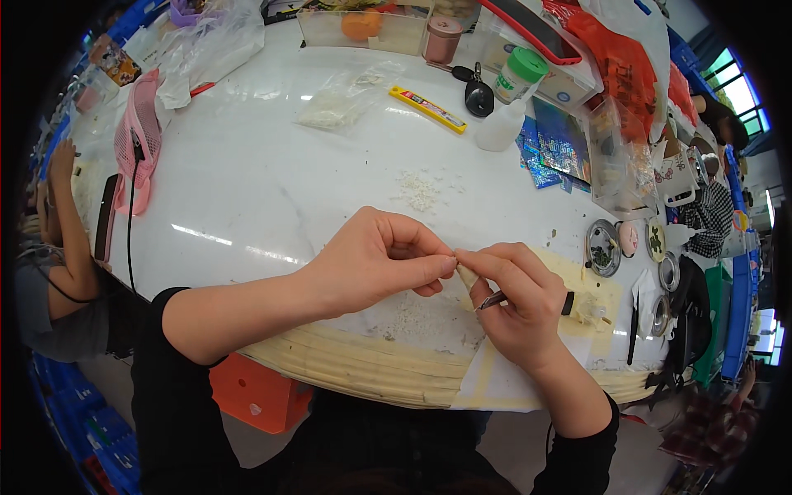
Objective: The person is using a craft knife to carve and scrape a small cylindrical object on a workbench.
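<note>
My left hand is closed, its thumb and forefinger pinched together over the middle of the white table. Its fingertips meet those of my right hand; whatever lies between them is too small to make out. A slim dark metal tool is held in my right hand, its tip pointing left and its dark end showing past the hand. Something pale beige covers the right thumb. Small white granules lie scattered beyond the hands, and more white granules lie below them.
A clear bag of pale granules, yellow flat case, keys and green-lidded jar stand farther back. To the right are shiny blue packets and a metal dish. A pink mesh pouch lies left; an orange stool stands below.
</note>
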Demonstrator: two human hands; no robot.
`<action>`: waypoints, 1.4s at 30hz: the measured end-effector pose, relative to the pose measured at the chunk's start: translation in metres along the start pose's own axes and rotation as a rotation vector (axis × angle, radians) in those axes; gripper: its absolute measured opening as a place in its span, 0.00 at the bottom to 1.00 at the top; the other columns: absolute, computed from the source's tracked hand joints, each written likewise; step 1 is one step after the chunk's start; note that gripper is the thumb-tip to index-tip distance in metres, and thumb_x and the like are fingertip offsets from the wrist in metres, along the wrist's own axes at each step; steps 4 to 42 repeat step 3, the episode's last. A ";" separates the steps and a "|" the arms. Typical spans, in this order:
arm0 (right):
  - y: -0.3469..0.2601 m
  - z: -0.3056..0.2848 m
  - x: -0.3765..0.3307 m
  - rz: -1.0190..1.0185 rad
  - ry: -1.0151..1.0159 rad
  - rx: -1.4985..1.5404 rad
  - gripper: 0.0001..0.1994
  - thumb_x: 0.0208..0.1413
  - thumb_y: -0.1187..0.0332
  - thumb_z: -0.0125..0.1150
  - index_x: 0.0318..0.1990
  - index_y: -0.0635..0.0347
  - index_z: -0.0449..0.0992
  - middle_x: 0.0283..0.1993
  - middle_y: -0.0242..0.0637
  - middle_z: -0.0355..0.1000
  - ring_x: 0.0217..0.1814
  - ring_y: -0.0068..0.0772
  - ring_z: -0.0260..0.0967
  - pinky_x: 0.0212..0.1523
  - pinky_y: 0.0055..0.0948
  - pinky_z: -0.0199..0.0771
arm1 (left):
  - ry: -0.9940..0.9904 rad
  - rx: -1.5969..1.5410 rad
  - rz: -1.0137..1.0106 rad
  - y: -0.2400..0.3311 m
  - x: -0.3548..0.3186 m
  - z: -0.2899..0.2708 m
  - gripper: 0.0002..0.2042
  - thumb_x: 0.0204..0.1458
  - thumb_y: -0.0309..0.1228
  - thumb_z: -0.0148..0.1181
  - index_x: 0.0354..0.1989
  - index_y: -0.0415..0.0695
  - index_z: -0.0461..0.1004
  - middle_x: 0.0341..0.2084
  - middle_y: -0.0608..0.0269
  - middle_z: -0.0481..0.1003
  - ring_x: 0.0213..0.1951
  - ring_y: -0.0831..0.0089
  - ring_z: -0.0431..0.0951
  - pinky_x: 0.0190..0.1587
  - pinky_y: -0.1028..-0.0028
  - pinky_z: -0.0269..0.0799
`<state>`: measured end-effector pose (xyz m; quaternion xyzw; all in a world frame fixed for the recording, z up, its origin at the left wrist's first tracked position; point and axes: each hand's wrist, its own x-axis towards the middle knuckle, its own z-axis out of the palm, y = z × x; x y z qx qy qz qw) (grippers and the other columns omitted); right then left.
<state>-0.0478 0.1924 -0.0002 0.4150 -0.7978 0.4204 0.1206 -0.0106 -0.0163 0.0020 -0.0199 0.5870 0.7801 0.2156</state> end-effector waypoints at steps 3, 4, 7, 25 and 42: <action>0.000 -0.001 0.000 -0.010 -0.026 -0.016 0.19 0.37 0.85 0.63 0.41 0.58 0.81 0.32 0.33 0.75 0.24 0.21 0.73 0.22 0.20 0.73 | -0.018 0.048 0.006 0.001 -0.001 -0.001 0.07 0.56 0.27 0.62 0.39 0.35 0.78 0.32 0.58 0.80 0.34 0.74 0.81 0.38 0.76 0.80; 0.000 -0.001 0.000 -0.010 -0.026 -0.016 0.19 0.37 0.85 0.63 0.41 0.58 0.81 0.32 0.33 0.75 0.24 0.21 0.73 0.22 0.20 0.73 | -0.018 0.048 0.006 0.001 -0.001 -0.001 0.07 0.56 0.27 0.62 0.39 0.35 0.78 0.32 0.58 0.80 0.34 0.74 0.81 0.38 0.76 0.80; 0.000 -0.001 0.000 -0.010 -0.026 -0.016 0.19 0.37 0.85 0.63 0.41 0.58 0.81 0.32 0.33 0.75 0.24 0.21 0.73 0.22 0.20 0.73 | -0.018 0.048 0.006 0.001 -0.001 -0.001 0.07 0.56 0.27 0.62 0.39 0.35 0.78 0.32 0.58 0.80 0.34 0.74 0.81 0.38 0.76 0.80; 0.000 -0.001 0.000 -0.010 -0.026 -0.016 0.19 0.37 0.85 0.63 0.41 0.58 0.81 0.32 0.33 0.75 0.24 0.21 0.73 0.22 0.20 0.73 | -0.018 0.048 0.006 0.001 -0.001 -0.001 0.07 0.56 0.27 0.62 0.39 0.35 0.78 0.32 0.58 0.80 0.34 0.74 0.81 0.38 0.76 0.80; 0.000 -0.001 0.000 -0.010 -0.026 -0.016 0.19 0.37 0.85 0.63 0.41 0.58 0.81 0.32 0.33 0.75 0.24 0.21 0.73 0.22 0.20 0.73 | -0.018 0.048 0.006 0.001 -0.001 -0.001 0.07 0.56 0.27 0.62 0.39 0.35 0.78 0.32 0.58 0.80 0.34 0.74 0.81 0.38 0.76 0.80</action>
